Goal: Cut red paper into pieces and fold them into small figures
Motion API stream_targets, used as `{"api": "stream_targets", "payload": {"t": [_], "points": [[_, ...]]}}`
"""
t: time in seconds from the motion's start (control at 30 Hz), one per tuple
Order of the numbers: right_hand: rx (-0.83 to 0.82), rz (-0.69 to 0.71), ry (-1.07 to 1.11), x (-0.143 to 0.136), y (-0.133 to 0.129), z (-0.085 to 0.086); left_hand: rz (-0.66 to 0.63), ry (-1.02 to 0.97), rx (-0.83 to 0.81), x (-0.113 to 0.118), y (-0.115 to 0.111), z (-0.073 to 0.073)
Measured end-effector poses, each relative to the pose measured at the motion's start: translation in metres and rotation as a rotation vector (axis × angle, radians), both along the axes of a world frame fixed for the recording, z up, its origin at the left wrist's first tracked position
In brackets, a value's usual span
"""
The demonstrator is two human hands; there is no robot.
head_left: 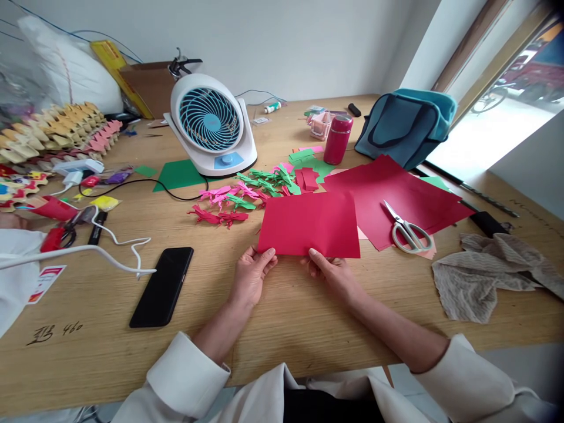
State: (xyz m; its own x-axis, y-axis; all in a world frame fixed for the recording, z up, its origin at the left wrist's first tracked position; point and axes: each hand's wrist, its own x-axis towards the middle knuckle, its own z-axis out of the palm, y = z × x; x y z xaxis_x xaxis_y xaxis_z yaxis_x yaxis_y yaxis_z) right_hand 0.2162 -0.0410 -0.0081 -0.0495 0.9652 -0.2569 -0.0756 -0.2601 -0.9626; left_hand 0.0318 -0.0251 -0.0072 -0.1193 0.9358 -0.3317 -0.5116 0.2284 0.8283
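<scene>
A: Your L hand (253,273) is pinching the red sheet (311,223) by its near L corner, thumb on top, fingers tucked under. Taking the white fan (212,122) as ref, you've got the sheet nearer you than the fan & off to its R.

B: And your R hand (332,275) is gripping it too: thumb on top approx midway along the near edge, other fingers curled below, partly hidden. Can't tell if the sheet's far edge touches the table (286,335).

A: Look just in front of the fan & a bit R: a heap of cut paper pcs (268,181), pink, green & red, some twisted. Your sheet's far L corner is right by them.

B: Well R of the fan & nearer you, there's a stack of lg red sheets (372,197) w/ your scissors (400,223) lying on it, blades apart.

A: Also R of the fan: a red flask (338,141), then a blue bag (400,132) farther R.

B: Your phone (161,288) lies flat, nearer you than the fan & slightly L of it, screen dark. Green sheet (174,176)'s just beside the fan's base, L side.
</scene>
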Motion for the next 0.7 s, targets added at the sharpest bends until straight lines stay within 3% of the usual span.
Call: {"api": "stream_targets", "payload": {"t": [0.17, 0.3, 0.43, 0.57, 0.7], "points": [[-0.010, 0.004, 0.110, 0.011, 0.008, 0.000, -0.041, 0.034, -0.062, -0.015, 0.008, 0.003], [-0.023, -0.079, 0.193, 0.016, 0.012, 0.000, -0.166, 0.072, -0.075, -0.017, 0.008, 0.004], [0.038, -0.120, 0.197, 0.024, 0.016, 0.000, -0.226, 0.076, -0.009, -0.020, 0.010, 0.003], [0.141, 0.042, 0.151, 0.039, 0.017, 0.006, -0.129, 0.099, 0.087, -0.029, 0.014, 0.003], [0.169, 0.339, 0.134, 0.056, 0.014, 0.017, -0.183, 0.074, 0.037, -0.034, 0.017, 0.008]]}}
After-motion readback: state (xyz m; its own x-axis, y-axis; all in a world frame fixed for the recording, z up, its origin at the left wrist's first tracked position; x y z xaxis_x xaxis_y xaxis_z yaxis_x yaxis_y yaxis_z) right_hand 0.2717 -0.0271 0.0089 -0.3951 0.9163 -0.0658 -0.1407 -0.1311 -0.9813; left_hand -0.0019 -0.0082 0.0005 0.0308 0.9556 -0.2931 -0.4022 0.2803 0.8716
